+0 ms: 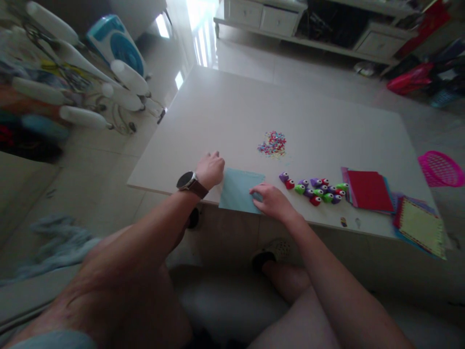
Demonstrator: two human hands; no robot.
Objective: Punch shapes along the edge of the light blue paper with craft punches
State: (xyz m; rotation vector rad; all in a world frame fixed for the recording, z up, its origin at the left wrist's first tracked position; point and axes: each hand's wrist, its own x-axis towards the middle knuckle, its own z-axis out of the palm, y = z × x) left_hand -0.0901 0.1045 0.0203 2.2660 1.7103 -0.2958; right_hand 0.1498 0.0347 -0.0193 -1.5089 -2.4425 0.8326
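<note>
A light blue sheet of paper [238, 191] lies at the table's front edge, slightly overhanging it. My left hand [211, 169], with a watch on its wrist, rests beside the sheet's upper left corner. Its fingers are curled, and whatever they may hold is hidden. Over the right part of the sheet is my right hand [271, 199], its thumb and forefinger bent together at the paper. Right of it sit several small red, green and purple figures with round white eyes [315, 190]. Behind the sheet, a heap of multicoloured paper bits [273, 144] is spread on the tabletop.
The white table [308, 116] carries a stack of coloured paper topped by red [368, 190] and sheets with notched edges [421, 223] at its right end. A pink basket [440, 168] stands beyond. White bottle-like objects [85, 116] and a blue-white appliance [118, 43] are at left.
</note>
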